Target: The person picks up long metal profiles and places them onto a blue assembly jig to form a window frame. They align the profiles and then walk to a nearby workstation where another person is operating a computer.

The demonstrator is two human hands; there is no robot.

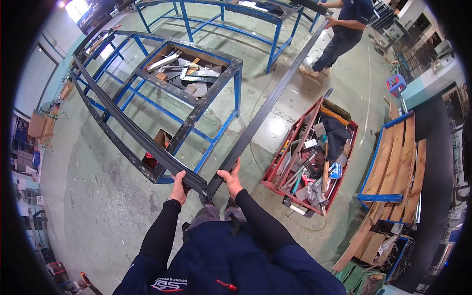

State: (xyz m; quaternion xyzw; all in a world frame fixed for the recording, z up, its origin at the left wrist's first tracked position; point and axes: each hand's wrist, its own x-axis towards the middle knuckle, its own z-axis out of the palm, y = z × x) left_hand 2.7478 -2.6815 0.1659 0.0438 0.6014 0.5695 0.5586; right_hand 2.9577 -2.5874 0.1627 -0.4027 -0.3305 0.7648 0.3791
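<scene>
My left hand [179,187] is wrapped round the near end of a long dark grey profile [132,129], which runs away to the far left along the blue-legged work frame. A second long dark grey profile [265,106] slants off to the far right, and my right hand [231,181] grips its near end with the thumb on top. The two ends come together in a corner just in front of my body. Whether they are joined there I cannot tell. At the far end of the second profile, a co-worker's hand [332,22] holds it up.
A blue steel work frame [238,93] with a tray of clamps and scraps stands ahead on the left. To the right sits a red tool crate [269,183] full of tools. Beyond it are wooden planks [393,162] on a blue rack. Another blue table [275,49] stands at the back.
</scene>
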